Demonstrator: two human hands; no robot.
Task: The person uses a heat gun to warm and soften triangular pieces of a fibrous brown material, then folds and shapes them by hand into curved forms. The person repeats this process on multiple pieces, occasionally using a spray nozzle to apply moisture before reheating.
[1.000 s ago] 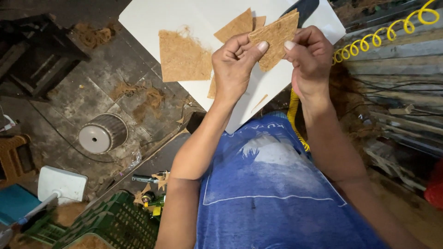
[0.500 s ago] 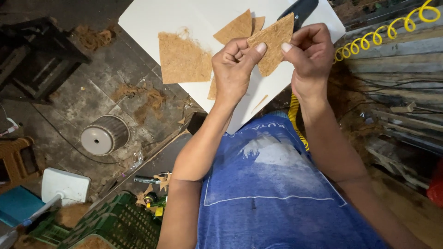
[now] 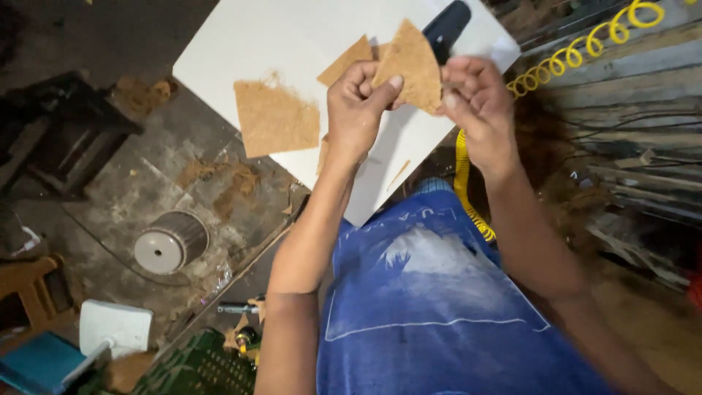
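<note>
Since the earlier frames the white board (image 3: pixel 241 44) fills more of the upper frame, the hands sit nearer its top edge, and the wedge (image 3: pixel 413 67) now points up.

No labels or signs can be read. A square brown sheet (image 3: pixel 276 117) lies flat on the board, upper centre-left. A grey spool (image 3: pixel 170 242) stands on the floor at left; a green crate (image 3: pixel 191 369) and a white box (image 3: pixel 115 327) sit lower left. A yellow coiled hose (image 3: pixel 585 44) runs along the upper right.

The left hand (image 3: pixel 358 110) pinches the wedge's left edge, thumb on top, fingers curled. The right hand (image 3: pixel 479 102) pinches its right edge, forearm angled down-right. A black tool (image 3: pixel 446 25) shows behind.
</note>
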